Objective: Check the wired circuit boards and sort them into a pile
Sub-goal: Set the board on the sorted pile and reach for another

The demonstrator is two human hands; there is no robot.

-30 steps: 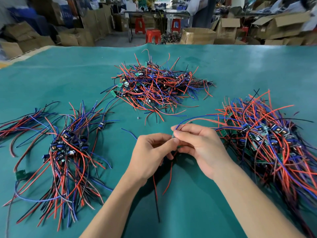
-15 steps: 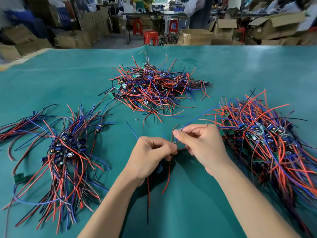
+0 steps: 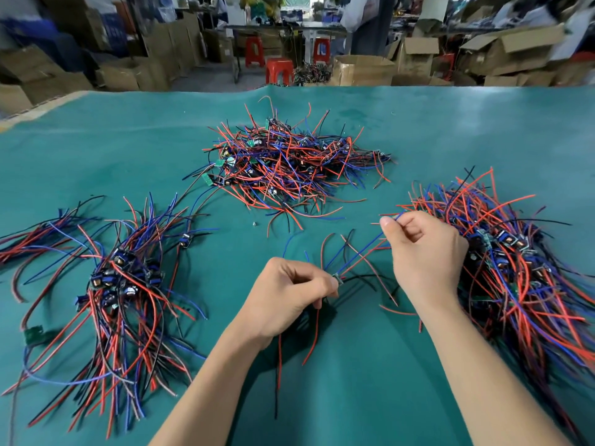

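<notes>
The right hand (image 3: 425, 252) has drawn away up and to the right, pulling a thin blue wire (image 3: 360, 249) taut from the small board pinched in the left hand (image 3: 286, 300)

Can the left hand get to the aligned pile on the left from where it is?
Probably yes: bare green mat lies between the left hand and that pile, but it grips a wired board whose blue wire the right hand pinches.

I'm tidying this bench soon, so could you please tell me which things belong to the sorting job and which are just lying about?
In the job:
- held board, pinched by left hand
- its blue wire, pinched by right hand
- left pile
- middle pile
- right pile

Lying about:
- small screw-like bit
- cardboard boxes
- red stools
</notes>
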